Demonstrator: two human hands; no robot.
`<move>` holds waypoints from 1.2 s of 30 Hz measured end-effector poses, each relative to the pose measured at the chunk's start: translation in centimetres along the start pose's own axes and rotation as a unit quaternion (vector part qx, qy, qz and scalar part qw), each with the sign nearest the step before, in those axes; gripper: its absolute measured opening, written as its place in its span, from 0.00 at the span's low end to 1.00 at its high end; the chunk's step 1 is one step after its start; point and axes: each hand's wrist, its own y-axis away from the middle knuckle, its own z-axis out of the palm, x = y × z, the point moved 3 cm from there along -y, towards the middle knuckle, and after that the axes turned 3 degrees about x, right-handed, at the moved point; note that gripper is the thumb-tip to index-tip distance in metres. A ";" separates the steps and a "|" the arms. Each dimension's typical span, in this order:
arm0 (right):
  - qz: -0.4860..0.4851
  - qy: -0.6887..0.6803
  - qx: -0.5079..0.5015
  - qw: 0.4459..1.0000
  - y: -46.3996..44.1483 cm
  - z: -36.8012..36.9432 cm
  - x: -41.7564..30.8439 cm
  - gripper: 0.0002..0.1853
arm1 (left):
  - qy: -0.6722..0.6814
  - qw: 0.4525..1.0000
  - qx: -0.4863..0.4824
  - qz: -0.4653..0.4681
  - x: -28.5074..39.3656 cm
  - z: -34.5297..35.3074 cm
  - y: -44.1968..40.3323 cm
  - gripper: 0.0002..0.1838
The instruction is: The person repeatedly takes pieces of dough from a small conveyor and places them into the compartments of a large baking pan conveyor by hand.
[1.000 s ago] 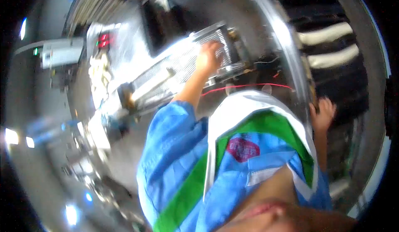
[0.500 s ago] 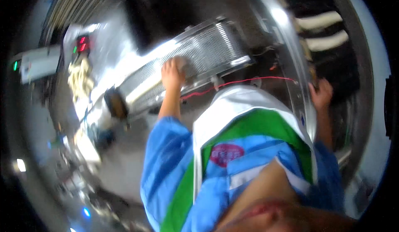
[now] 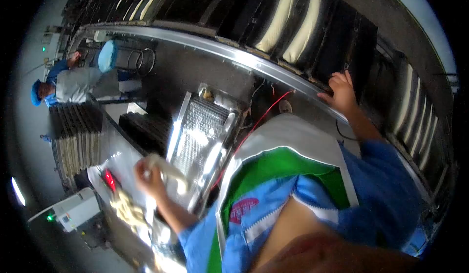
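Note:
My left hand (image 3: 150,176) is closed around a pale strip of dough (image 3: 172,171), whose loose end bends down beside the metal mesh conveyor (image 3: 198,138). Motion blurs both hand and dough. My right hand (image 3: 341,93) rests at the near edge of a black grooved tray (image 3: 328,45), its fingers bent over the rim with the thumb apart. Two long dough strips lie in the grooves of this tray, a left one (image 3: 279,16) and a right one (image 3: 304,27). A heap of dough pieces (image 3: 128,208) lies to the left, below a red lit display (image 3: 110,180).
A metal rail (image 3: 210,44) runs along the front of the trays. More dough strips (image 3: 415,116) lie in trays at right. A red cable (image 3: 264,116) crosses near my apron. At far left, a person (image 3: 80,85) in a blue cap stands beyond stacked trays (image 3: 75,136).
The view has swung round to the right. My left hand has moved from over the mesh conveyor to its left side and now holds dough. My right hand stays by the tray.

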 end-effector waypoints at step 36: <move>-0.069 -0.104 -0.005 0.992 2.2 0.5 4.8 0.28 | -0.262 0.851 -0.338 0.305 22.0 36.9 -3.3 0.20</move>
